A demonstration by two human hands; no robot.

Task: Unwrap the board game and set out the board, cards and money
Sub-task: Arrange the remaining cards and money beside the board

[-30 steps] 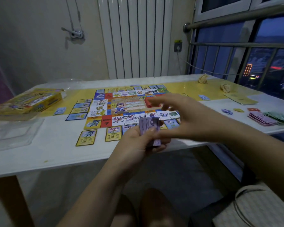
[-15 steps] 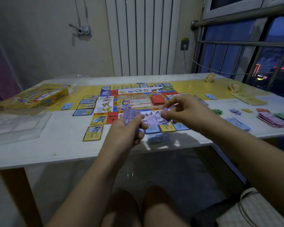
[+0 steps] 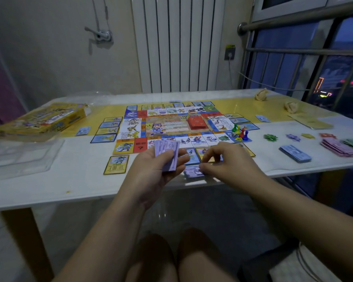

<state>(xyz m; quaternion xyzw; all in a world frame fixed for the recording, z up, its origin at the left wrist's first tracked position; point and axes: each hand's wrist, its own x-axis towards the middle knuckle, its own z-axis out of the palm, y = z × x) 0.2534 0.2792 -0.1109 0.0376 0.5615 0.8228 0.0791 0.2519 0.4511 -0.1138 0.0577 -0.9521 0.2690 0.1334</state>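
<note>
1. Gripping the banknote stack (image 3: 167,154), the left hand (image 3: 151,171) curls its fingers round it, thumb on top.
2. On the right hand (image 3: 228,161), curled fingertips (image 3: 202,167) pinch a purple note (image 3: 193,172) lying flat just left of them; the board (image 3: 171,125) lies beyond both hands.

Zeros are showing on the top face of the stack of purple paper banknotes (image 3: 167,149), and more zeros are running along its near edge, though the leading digit is not coming through. Print is covering the square colourful game board (image 3: 167,127), the flat yellow cardboard box (image 3: 47,121), the red card deck (image 3: 197,123) and the single purple paper note (image 3: 192,171) lying at the table edge, but all of it is blurring out, nothing legible there.
</note>
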